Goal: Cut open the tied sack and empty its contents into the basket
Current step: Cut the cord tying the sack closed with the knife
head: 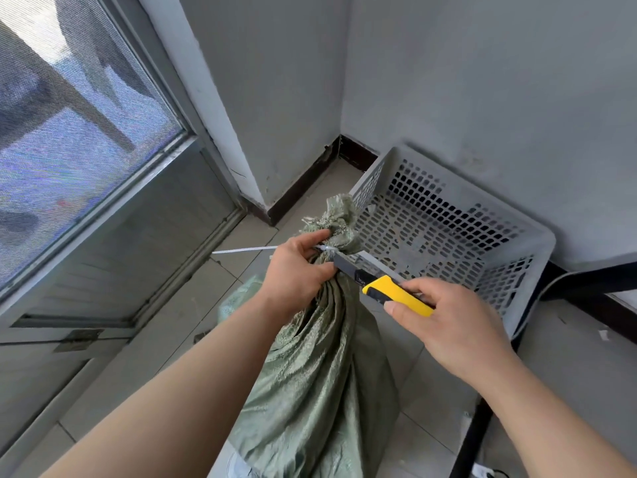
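A green woven sack (320,367) stands upright on the tiled floor, its neck bunched and bound by a white zip tie (241,250) whose tail sticks out to the left. My left hand (296,270) grips the sack's neck just below the tie. My right hand (451,322) holds a yellow utility knife (389,291), and its extended blade touches the tie at the neck. A grey perforated plastic basket (517,257) sits on the floor behind and to the right of the sack, with only a few scraps inside.
A screened door (86,150) fills the left side. Grey walls meet in a corner behind the basket, with a dark baseboard (303,181). A black cable (482,408) runs down the floor at the right, past the basket.
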